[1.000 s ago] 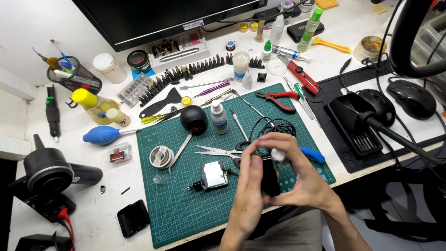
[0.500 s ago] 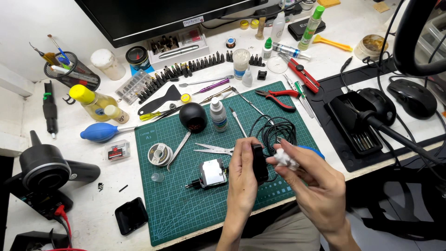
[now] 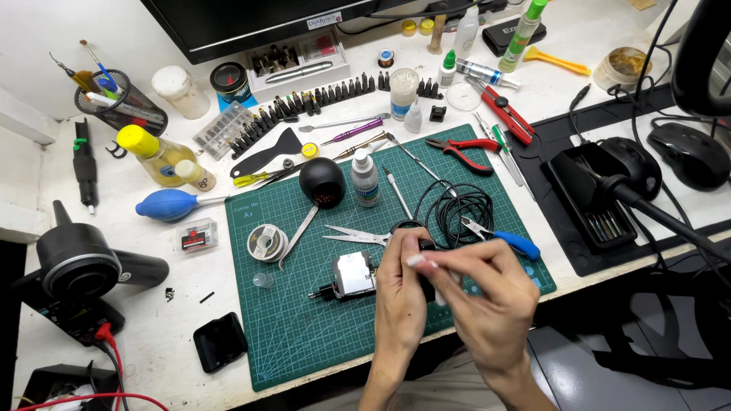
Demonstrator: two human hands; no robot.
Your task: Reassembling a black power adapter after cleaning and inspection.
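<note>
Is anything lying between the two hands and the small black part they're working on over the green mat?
Nothing visible. The left hand already grips the small black part, and the right hand meets it with a small white piece pinched in its fingertips. The scissors and coiled black cable lie just beyond, on the green mat.

Both forearms are rising from the lower edge of the view, wrists converging. The left hand [image 3: 400, 301] is standing upright, back toward the camera, fingers curling closed around something dark in its grip. The right hand [image 3: 487, 293] is crossing in just beside that grip, thumb and forefinger pinching together at its top, remaining fingers bending loosely beneath.
</note>
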